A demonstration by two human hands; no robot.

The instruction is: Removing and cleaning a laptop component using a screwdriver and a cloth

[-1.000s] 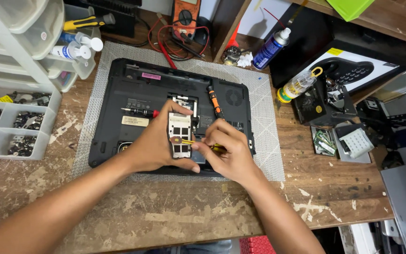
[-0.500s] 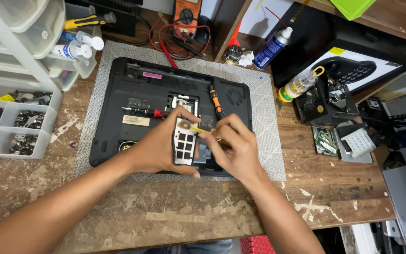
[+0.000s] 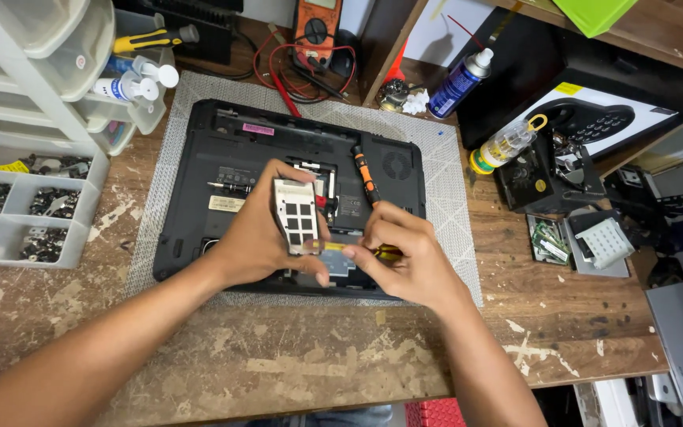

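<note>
Grip, left hand (image 3: pixel 258 237): fingers and thumb closed around a silver perforated drive caddy (image 3: pixel 295 216), lifted at a tilt above the open bay of the laptop.
Grip, right hand (image 3: pixel 409 257): curled tight on a small yellow-handled tool (image 3: pixel 357 248), probably a screwdriver; the fingers hide most of it, and its tip meets the caddy's lower edge.
Laptop (image 3: pixel 223 150): black, turned underside up, with the bay cover off.
Orange screwdriver (image 3: pixel 366 175): lies loose on the laptop base, just above the right hand.
Mat (image 3: pixel 444 170): grey woven sheet beneath the laptop, edges showing on every side.
Surface: worn wooden workbench (image 3: pixel 278 356), scuffed and blotched with pale paint or filler.
Left edge: clear parts organiser (image 3: pixel 9 213) with compartments of small dark hardware, and white plastic drawers (image 3: pixel 33 55) above it.
Back of the bench: orange multimeter (image 3: pixel 316 28) with red and black leads, and a blue spray can (image 3: pixel 458 81) standing by a wooden shelf upright.
Right side: small yellow-capped bottle (image 3: pixel 503 146), black parts and memory modules (image 3: pixel 547 239) laid near the bench edge.
</note>
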